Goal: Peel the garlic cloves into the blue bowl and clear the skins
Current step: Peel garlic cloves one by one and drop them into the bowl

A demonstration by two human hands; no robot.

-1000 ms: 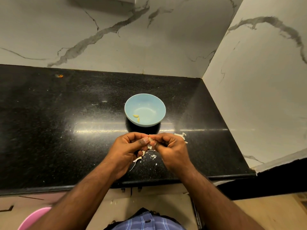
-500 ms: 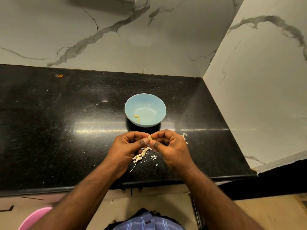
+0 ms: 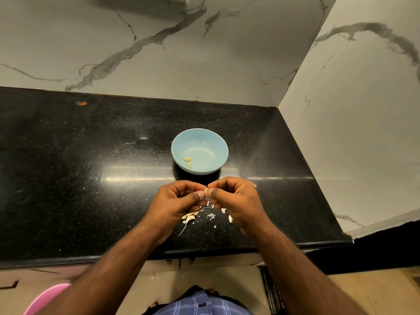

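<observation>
Open surface [image 3: 68,178] toward left edge; blue bowl [image 3: 199,142] mid-surface, skins [image 3: 193,215] near front edge, walls [image 3: 341,110] closing right corner.

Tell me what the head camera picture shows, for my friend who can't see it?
Two hands, the left hand and the right hand, pinch one garlic clove between them above a black counter. Just beyond sits a blue bowl with two peeled cloves inside, and garlic skins lie scattered on the counter under the hands.
</observation>
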